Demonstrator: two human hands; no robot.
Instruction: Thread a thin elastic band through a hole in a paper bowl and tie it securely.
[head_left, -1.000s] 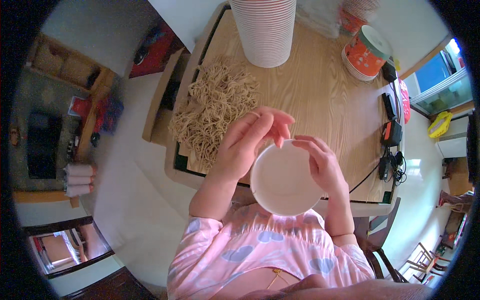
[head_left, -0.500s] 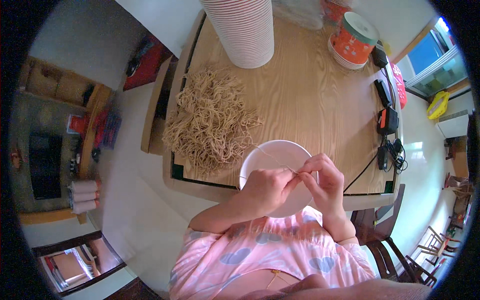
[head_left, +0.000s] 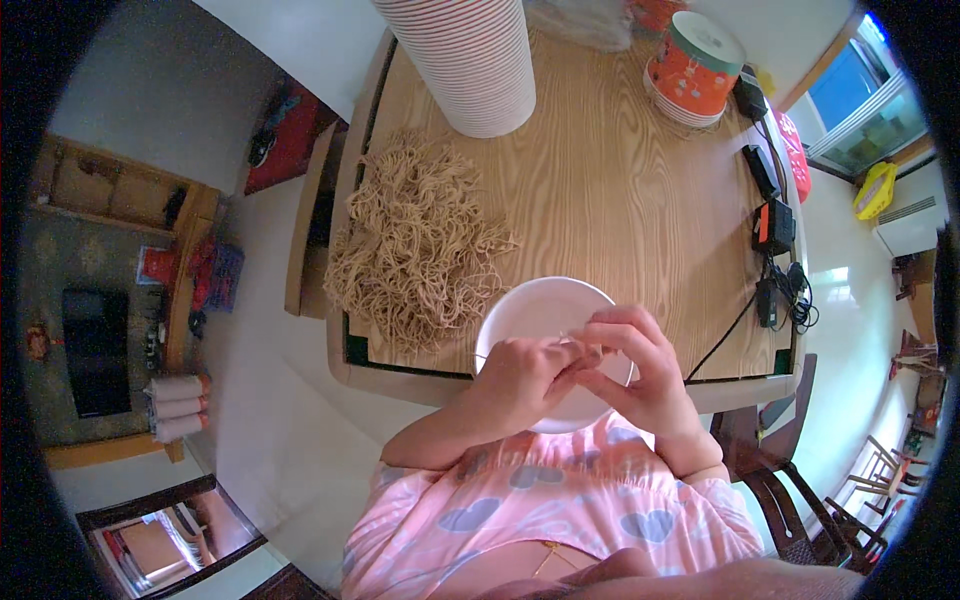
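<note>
One wooden table (head_left: 620, 190) carries a tall stack of white cups (head_left: 470, 60) at its far edge, a loose heap of tan rubber bands (head_left: 415, 240) on the person's left side, and an orange tub (head_left: 695, 65) at the far right. White bowl (head_left: 545, 315) sits at the near edge, right in front of the person. Left hand (head_left: 520, 380) and right hand (head_left: 635, 365) meet over the bowl, fingers pinched narrow on something thin, maybe a band, too small to tell.
</note>
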